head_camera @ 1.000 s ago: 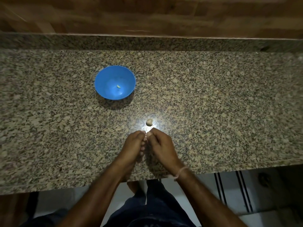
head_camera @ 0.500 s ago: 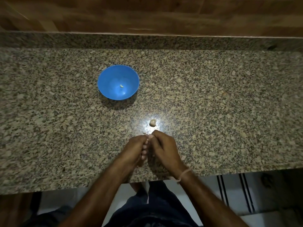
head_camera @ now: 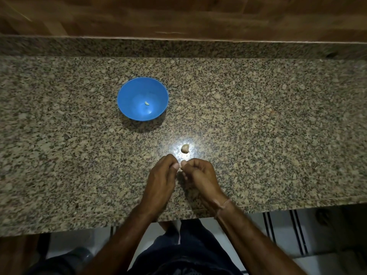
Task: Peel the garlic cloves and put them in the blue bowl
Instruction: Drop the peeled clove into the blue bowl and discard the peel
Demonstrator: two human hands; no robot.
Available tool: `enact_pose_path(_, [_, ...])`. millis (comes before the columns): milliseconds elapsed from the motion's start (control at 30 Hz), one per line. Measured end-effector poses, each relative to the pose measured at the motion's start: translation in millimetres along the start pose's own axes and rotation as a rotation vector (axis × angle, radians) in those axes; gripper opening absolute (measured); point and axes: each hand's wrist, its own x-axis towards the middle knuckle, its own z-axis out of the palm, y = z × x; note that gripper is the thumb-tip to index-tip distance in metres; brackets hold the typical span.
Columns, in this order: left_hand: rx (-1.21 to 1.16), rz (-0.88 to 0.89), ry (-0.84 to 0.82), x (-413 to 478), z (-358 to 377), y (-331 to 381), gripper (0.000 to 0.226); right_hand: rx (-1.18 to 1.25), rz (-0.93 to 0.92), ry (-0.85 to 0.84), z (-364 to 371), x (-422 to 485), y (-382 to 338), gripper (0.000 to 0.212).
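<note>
A blue bowl (head_camera: 127,92) stands on the granite counter, left of centre, with one peeled garlic clove (head_camera: 147,103) inside. An unpeeled garlic clove (head_camera: 184,148) lies on the counter just beyond my hands, in a bright spot of light. My left hand (head_camera: 161,175) and my right hand (head_camera: 198,174) meet fingertip to fingertip near the counter's front. Together they pinch a small garlic clove (head_camera: 180,165), which their fingers hide almost wholly.
The granite counter (head_camera: 268,126) runs the full width, with a raised granite strip and a wooden wall behind. Its front edge lies just under my wrists. Below it I see my dark trousers and a striped floor mat (head_camera: 282,235).
My hands stay joined on the small clove, fingers shifting slightly. The view has drifted a little, so the bowl and the loose clove sit further right in frame.
</note>
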Motion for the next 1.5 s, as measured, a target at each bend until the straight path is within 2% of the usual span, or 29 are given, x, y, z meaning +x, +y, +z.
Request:
enact_pose_path(67, [-0.001, 0.01, -0.02, 0.9, -1.4, 2.0, 0.025, 0.14, 0.131, 0.0, 1.9, -1.1, -2.8, 0.034])
enact_pose_path(100, [-0.022, -0.017, -0.04, 1.3, -1.4, 1.8, 0.024, 0.127, 0.115, 0.011, 1.3, -1.5, -1.8, 0.035])
enact_pose_path(233, [-0.217, -0.193, -0.082, 2.4, 0.2, 1.5, 0.022, -0.206, -0.151, 0.092, -5.5, -0.3, 6.9, 0.035])
enact_pose_path(367, [-0.158, -0.218, 0.009, 5.7, 0.8, 4.3, 0.014, -0.222, -0.155, 0.136, -6.4, 2.6, 8.1, 0.036])
enact_pose_path(500, [-0.096, -0.237, 0.002, 9.2, 1.0, 4.0, 0.012, -0.304, -0.189, 0.182, -3.7, 0.8, 10.6, 0.034])
enact_pose_path(533, [-0.131, -0.292, -0.009, 10.5, 2.7, 0.1, 0.014, -0.359, -0.257, 0.184, -4.5, 0.9, 11.9, 0.032])
enact_pose_path(600, [-0.359, -0.5, -0.061, 12.5, 7.0, -4.1, 0.021, -0.562, -0.432, 0.182, -5.6, 2.0, 11.9, 0.026])
enact_pose_path(667, [-0.51, -0.621, -0.073, 12.5, 11.4, -4.6, 0.023, -0.672, -0.504, 0.177, -6.6, 5.6, 11.0, 0.025])
enact_pose_path(733, [-0.303, -0.47, -0.001, 11.9, 12.8, -3.7, 0.019, -0.611, -0.404, 0.204, -6.6, 9.6, 14.6, 0.029])
enact_pose_path(800, [-0.03, -0.256, 0.06, 11.1, 9.6, 3.1, 0.015, -0.384, -0.168, 0.171, -6.8, 12.3, 18.7, 0.034])
enact_pose_path(867, [0.031, -0.226, 0.084, 12.2, 11.4, 2.5, 0.015, -0.207, -0.006, 0.118, -5.4, 10.7, 19.9, 0.036])
enact_pose_path(900, [-0.029, -0.307, 0.077, 13.3, 13.1, 0.7, 0.016, -0.239, -0.049, 0.136, -5.0, 9.5, 20.5, 0.034])
enact_pose_path(967, [-0.24, -0.5, 0.046, 13.8, 16.8, 1.5, 0.02, -0.505, -0.271, 0.192, -5.3, 8.3, 20.3, 0.027])
enact_pose_path(1000, [-0.268, -0.514, 0.051, 12.2, 18.2, 1.0, 0.021, -0.618, -0.348, 0.198, -5.5, 6.9, 18.2, 0.025])
enact_pose_path(1033, [-0.175, -0.444, 0.061, 11.1, 18.4, 0.3, 0.021, -0.688, -0.392, 0.208, -5.7, 7.8, 17.9, 0.023])
enact_pose_path(1100, [0.1, -0.218, 0.094, 8.7, 16.1, 3.7, 0.02, -0.63, -0.334, 0.229, -4.7, 9.8, 19.2, 0.027])
enact_pose_path(1167, [0.197, -0.109, 0.085, 10.5, 14.0, 4.8, 0.022, -0.418, -0.175, 0.21, -5.4, 10.6, 17.9, 0.034])
enact_pose_path(1233, [0.144, -0.191, 0.086, 12.2, 16.0, 4.3, 0.021, -0.425, -0.208, 0.204, -6.1, 8.7, 17.5, 0.034])
enact_pose_path(1333, [-0.07, -0.375, 0.075, 10.5, 20.7, 4.5, 0.024, -0.686, -0.411, 0.219, -8.1, 9.8, 17.4, 0.023])
enact_pose_path(1367, [-0.001, -0.309, 0.09, 9.5, 20.7, 4.7, 0.022, -0.718, -0.42, 0.22, -8.6, 11.8, 18.9, 0.023])
enact_pose_path(1433, [0.133, -0.164, 0.129, 6.8, 19.1, 11.9, 0.018, -0.629, -0.338, 0.24, -8.2, 11.8, 18.9, 0.03])
enact_pose_path(1500, [0.146, -0.131, 0.138, 7.2, 17.6, 13.4, 0.018, -0.499, -0.243, 0.235, -12.4, 12.5, 18.5, 0.033])
